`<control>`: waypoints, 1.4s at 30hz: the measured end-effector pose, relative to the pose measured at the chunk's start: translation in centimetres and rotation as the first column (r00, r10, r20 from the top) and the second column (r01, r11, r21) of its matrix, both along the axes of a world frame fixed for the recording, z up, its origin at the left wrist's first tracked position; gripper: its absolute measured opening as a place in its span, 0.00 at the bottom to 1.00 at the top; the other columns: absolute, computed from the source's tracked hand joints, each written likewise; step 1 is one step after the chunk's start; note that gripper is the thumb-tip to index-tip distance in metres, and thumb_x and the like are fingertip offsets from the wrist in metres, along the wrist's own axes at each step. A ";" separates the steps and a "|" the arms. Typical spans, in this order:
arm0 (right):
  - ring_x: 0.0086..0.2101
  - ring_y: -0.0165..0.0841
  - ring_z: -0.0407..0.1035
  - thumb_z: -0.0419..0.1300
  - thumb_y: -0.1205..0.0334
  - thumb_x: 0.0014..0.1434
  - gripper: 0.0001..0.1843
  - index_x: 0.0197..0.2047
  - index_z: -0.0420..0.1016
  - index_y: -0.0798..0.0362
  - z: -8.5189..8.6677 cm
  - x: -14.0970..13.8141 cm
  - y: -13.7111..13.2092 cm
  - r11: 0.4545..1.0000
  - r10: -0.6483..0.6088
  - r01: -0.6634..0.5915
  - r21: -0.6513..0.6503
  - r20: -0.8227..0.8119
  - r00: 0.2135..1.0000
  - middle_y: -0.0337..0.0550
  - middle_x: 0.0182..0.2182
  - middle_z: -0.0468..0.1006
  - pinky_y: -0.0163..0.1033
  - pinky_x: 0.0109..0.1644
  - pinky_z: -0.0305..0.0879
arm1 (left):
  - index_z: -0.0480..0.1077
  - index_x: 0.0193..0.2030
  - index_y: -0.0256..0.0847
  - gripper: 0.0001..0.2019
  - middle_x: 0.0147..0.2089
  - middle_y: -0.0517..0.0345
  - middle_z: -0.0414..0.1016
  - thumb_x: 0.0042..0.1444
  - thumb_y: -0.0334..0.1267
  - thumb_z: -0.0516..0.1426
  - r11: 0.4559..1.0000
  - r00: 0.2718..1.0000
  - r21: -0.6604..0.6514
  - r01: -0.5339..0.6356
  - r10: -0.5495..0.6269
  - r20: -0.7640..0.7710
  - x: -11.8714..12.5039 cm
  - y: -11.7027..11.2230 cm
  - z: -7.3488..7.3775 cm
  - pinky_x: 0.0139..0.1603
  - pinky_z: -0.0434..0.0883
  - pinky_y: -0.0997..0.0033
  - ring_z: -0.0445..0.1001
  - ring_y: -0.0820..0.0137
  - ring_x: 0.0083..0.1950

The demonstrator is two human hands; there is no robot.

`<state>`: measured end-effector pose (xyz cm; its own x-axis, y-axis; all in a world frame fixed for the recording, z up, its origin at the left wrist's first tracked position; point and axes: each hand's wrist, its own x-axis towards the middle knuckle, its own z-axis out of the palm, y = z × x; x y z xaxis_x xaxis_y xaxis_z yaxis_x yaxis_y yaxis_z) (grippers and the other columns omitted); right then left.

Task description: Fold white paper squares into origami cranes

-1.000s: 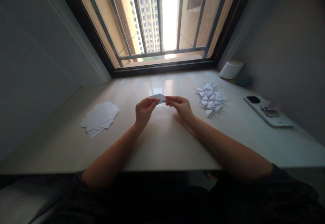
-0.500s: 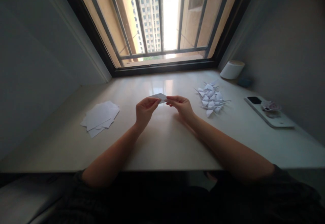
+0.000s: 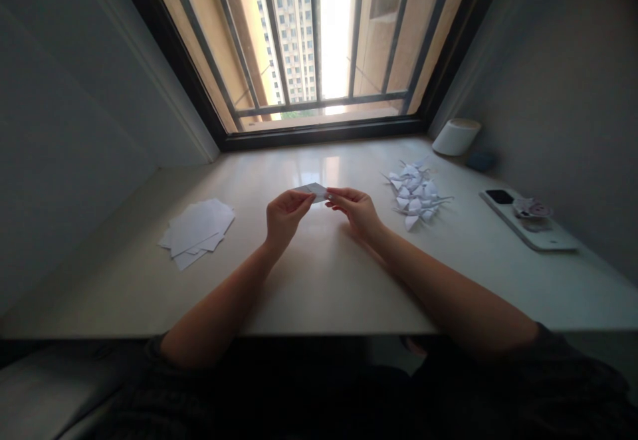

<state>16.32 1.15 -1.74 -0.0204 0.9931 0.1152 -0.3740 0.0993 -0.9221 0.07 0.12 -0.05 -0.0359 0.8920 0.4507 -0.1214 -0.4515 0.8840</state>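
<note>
A small folded piece of paper point(image 3: 315, 189) is held above the middle of the white tabletop point(image 3: 319, 280). My left hand point(image 3: 288, 213) pinches its left and lower part between thumb and fingers. At the right corner my right hand point(image 3: 355, 207) grips it with the fingertips. Its exact folds are too small to make out. To the left lies a loose stack of white paper sheets point(image 3: 197, 228). On the right is a heap of folded white paper pieces point(image 3: 415, 194) with pointed ends.
A white phone point(image 3: 548, 237) with a ring-like grip on its back lies at the right. Behind it, near the wall, are a white cylindrical object point(image 3: 456, 137) and a small dark bluish item point(image 3: 481, 160). A barred window point(image 3: 319, 137) rises behind the table.
Very little differs. Both hands keep their places with the paper between them, and only the fingertips shift slightly.
</note>
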 end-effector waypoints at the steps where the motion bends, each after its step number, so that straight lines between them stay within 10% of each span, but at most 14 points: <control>1: 0.29 0.31 0.75 0.72 0.55 0.41 0.13 0.33 0.82 0.47 0.0 0.0 0.0 1.000 0.007 -0.007 -0.003 -0.001 1.000 0.39 0.28 0.82 0.36 0.35 0.64 | 0.76 0.30 0.39 0.07 0.36 0.55 0.81 0.46 0.39 0.67 1.000 1.000 0.010 -0.010 0.011 -0.017 0.0 0.0 0.0 0.47 0.76 0.63 0.80 0.66 0.39; 42: 0.26 0.31 0.73 0.73 0.49 0.38 0.18 0.32 0.80 0.49 1.4 -0.4 -1.1 0.996 -0.081 0.080 0.047 0.032 0.996 0.38 0.26 0.81 0.41 0.36 0.69 | 0.75 0.31 0.37 0.11 0.34 0.54 0.81 0.46 0.42 0.67 0.996 0.999 -0.088 -0.033 0.033 -0.007 -0.1 -0.2 0.0 0.42 0.76 0.66 0.79 0.69 0.36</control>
